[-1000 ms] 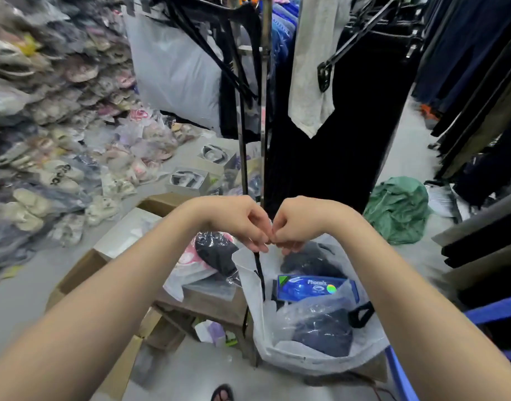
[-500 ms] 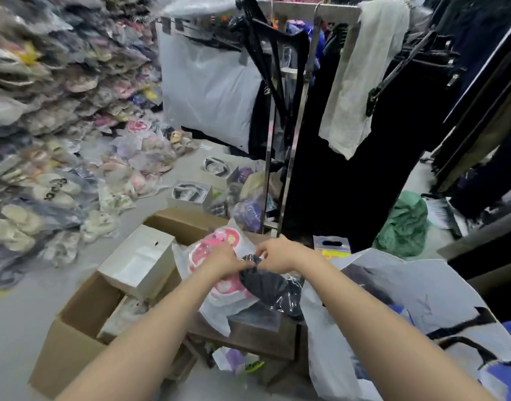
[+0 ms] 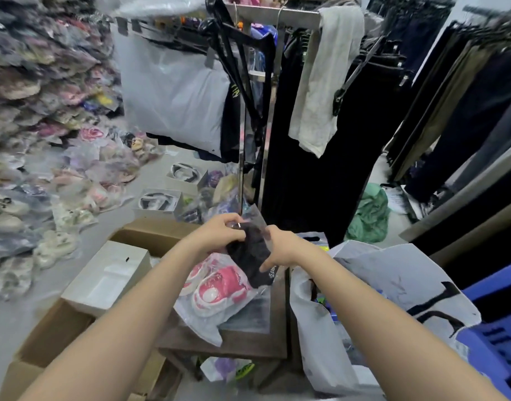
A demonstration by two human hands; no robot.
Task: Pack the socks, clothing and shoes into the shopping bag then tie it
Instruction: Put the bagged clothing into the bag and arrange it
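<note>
While both arms reach forward over the small dark wooden desk, the two hands hold one dark garment packed in a clear plastic sleeve between them, lifted above the desk top. The left hand curls its fingers over the packet's upper left edge, pinching it, and the right hand grips the packet's right side, thumb low against the dark cloth. A strip of clear plastic sticks up past the fingers.

Just under the packet, a pair of pink and white sneakers in a clear plastic wrapper lies on the desk, the wrapper hanging over the front edge. To the right of the desk stands the large white plastic shopping bag with black markings, its mouth open and slack; coloured items show inside, too hidden to tell apart.

Left of the desk sits an open brown cardboard box with a white rectangular box resting across it. Behind, a metal clothes rack carries dark hanging garments and a pale cloth. A heap of wrapped footwear banks up along the left, and a green crumpled bag lies on the floor.
</note>
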